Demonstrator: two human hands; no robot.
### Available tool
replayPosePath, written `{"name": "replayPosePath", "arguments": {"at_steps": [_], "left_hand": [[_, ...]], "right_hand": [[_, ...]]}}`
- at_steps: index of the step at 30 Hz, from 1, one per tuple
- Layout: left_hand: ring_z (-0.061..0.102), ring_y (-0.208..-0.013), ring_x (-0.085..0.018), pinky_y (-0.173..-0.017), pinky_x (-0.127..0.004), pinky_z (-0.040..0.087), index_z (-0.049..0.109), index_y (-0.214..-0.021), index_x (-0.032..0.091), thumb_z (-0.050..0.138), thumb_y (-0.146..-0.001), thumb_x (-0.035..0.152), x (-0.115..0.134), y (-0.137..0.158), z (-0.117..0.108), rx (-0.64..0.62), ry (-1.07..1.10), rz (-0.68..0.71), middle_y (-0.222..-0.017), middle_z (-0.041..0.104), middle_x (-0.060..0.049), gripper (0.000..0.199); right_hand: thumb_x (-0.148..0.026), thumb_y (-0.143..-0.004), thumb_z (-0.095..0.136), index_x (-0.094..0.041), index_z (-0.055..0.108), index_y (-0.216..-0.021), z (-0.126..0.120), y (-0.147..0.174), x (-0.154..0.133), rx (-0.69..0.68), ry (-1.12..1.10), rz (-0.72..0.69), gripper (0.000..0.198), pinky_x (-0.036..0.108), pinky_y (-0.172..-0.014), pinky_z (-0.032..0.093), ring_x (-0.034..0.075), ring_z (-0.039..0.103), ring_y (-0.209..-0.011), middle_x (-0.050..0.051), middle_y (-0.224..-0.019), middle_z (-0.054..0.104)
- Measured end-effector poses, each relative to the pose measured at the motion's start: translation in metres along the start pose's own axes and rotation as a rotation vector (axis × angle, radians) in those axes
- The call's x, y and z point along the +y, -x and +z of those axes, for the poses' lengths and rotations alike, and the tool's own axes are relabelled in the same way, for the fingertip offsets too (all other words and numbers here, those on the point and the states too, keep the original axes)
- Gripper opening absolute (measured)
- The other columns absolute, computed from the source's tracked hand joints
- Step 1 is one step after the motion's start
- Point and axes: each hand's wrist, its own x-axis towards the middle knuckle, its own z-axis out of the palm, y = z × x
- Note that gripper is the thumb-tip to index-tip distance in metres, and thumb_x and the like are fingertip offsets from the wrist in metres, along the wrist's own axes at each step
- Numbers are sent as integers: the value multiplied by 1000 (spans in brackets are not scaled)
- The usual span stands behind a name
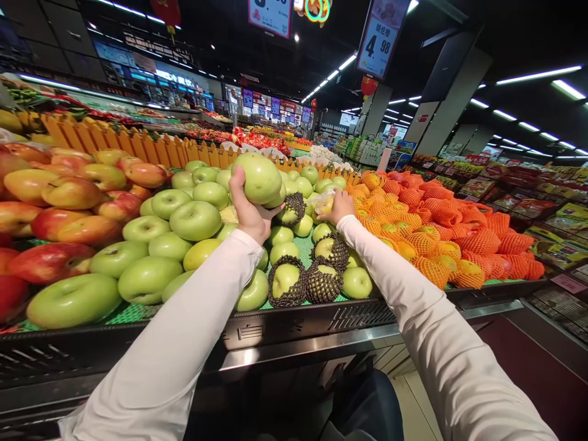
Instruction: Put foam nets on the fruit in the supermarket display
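Note:
My left hand [252, 220] is wrapped around a large green apple [258, 177], raised above the heap; part of another green apple shows just below it. Farther right, my right hand [340, 207] is closed on a yellowish item in clear plastic [324, 203], whose kind I cannot make out. Loose green apples [195, 220] lie beneath and left of my left hand. Between my forearms are several apples in black foam nets, one netted apple [285, 280] at the front edge. A bare green apple [357, 283] sits beside them.
Red and yellow apples [68, 190] are piled on the left. Fruit in orange foam nets [432, 245] is heaped on the right. A black crate edge [294, 324] runs along the front, and a yellow picket divider [160, 150] behind. Price signs [382, 38] hang overhead.

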Motion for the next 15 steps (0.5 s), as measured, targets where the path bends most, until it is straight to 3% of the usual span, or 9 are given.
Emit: {"name": "replayPosePath", "arguments": {"at_steps": [3, 6, 10, 12, 15], "left_hand": [[49, -140, -31, -110, -53, 50, 63, -108, 29, 40, -91, 64, 0, 1, 0, -9, -2, -2, -123, 68, -6, 45], [50, -140, -32, -110, -52, 51, 63, -109, 29, 47, -87, 69, -1, 0, -1, -3, -5, -6, -123, 68, -6, 48], [51, -139, -31, -109, -50, 52, 63, -109, 30, 48, -86, 70, -1, 0, -1, -1, -17, -11, -124, 68, -5, 48], [51, -139, -31, -108, -50, 53, 63, -109, 30, 45, -87, 69, -2, 0, -2, -1, -14, -7, -124, 68, -5, 48], [50, -140, -30, -108, -50, 52, 63, -108, 29, 41, -90, 64, -1, 0, -1, 0, -11, -5, -123, 68, -5, 45]], "right_hand": [[-23, -81, 73, -12, 50, -131, -16, 11, -18, 62, 72, -109, 55, 46, -96, 51, 34, 56, -118, 21, -132, 56], [-27, -87, 68, -14, 62, -119, -29, 22, -37, -140, 183, -258, 35, 45, -91, 54, 34, 62, -111, 21, -120, 64], [-50, -70, 85, -8, 68, -115, -26, 30, -56, -306, 255, -240, 64, 51, -96, 54, 42, 60, -117, 26, -127, 62], [-50, -63, 89, -5, 67, -118, -18, 32, -62, -372, 281, -167, 74, 55, -90, 57, 44, 62, -115, 29, -126, 63], [-39, -60, 92, -4, 69, -115, -7, 31, -65, -429, 273, -86, 69, 58, -75, 59, 44, 67, -101, 28, -112, 69]]}}
